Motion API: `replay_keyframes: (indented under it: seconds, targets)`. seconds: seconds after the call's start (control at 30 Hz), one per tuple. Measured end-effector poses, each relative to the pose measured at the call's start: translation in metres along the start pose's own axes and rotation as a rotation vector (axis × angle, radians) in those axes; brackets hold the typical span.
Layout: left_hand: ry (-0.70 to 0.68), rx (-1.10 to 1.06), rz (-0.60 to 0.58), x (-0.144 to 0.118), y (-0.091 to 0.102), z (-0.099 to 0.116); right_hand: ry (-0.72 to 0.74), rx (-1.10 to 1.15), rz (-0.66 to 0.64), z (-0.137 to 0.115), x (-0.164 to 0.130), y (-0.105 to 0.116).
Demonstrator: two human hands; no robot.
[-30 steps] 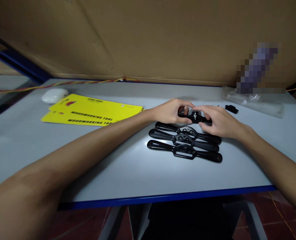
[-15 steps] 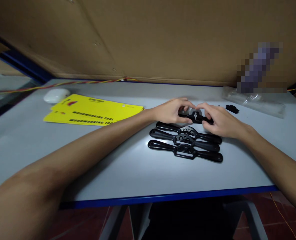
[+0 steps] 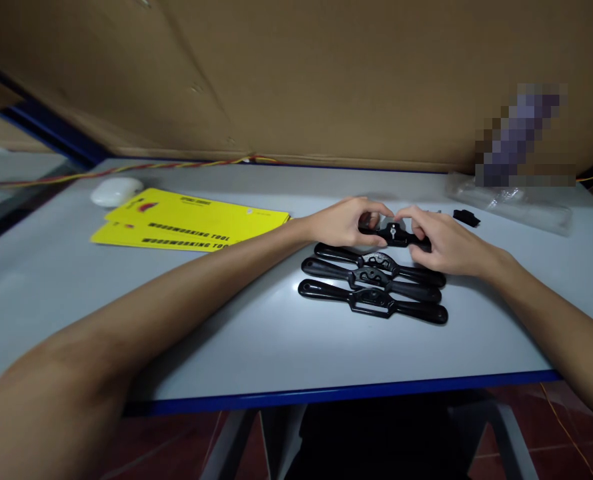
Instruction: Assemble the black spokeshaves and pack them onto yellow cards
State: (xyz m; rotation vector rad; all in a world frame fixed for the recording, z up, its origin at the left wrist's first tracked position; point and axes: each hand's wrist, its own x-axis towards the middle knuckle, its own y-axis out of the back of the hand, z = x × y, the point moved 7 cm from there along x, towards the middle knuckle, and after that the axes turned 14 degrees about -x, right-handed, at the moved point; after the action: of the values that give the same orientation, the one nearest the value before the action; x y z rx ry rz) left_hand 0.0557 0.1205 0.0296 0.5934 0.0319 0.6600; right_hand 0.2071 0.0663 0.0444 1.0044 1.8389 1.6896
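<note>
A black spokeshave (image 3: 395, 233) with a silvery screw at its middle is between my two hands at the back of the group. My left hand (image 3: 349, 223) is closed about its left handle, thumb in front and fingers curled behind. On the other side my right hand (image 3: 449, 243) grips the right handle, its index finger arched over towards the middle. Fingers partly hide both handles. Just in front, three black spokeshave bodies (image 3: 373, 301) lie side by side on the table, with no screw visible at their middles.
Small black parts (image 3: 466, 218) lie beyond my right hand, near a clear plastic bag (image 3: 526, 205). Yellow cards (image 3: 186, 220) printed "WOODWORKING TOOL" and a white rounded case (image 3: 117, 191) are at the left. A brown cardboard panel (image 3: 296, 80) walls off the table's back.
Both hands keep their hold on the spokeshave, with only slight finger movement. The whole view has shifted a little; the other things stay where they were.
</note>
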Motion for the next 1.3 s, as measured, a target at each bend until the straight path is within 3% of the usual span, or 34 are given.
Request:
replay_keyframes:
  seconds: [0.87, 1.3]
  targets:
    - [0.005, 0.015, -0.120, 0.002, 0.004, -0.008, -0.109, 0.004, -0.037, 0.002, 0.002, -0.004]
    - [0.056, -0.023, -0.087, 0.001, 0.005, -0.010, -0.108, 0.011, -0.035, 0.001, 0.001, -0.005]
